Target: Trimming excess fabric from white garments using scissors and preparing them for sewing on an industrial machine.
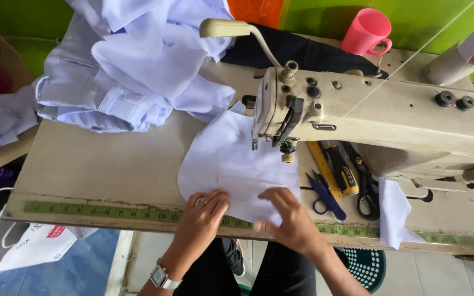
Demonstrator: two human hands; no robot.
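A pale lilac piece of cloth (226, 156) lies flat on the sewing table (100, 170), reaching under the needle end of a cream sewing machine (368, 118). My left hand (204, 216) presses on the cloth's near left edge, fingers bent, a ring on one finger and a watch on the wrist. My right hand (289, 219) lies on the cloth's near right edge, fingers flat and pointing left. Both hands are at the table's front edge, over a green measuring tape (100, 211) stuck along it.
A heap of pale lilac garments (133, 66) covers the table's back left. Blue thread snips (325, 194), black scissors (366, 186) and a yellow-handled tool (341, 170) lie under the machine arm. A pink cup (366, 32) stands behind. A white bag (28, 246) hangs lower left.
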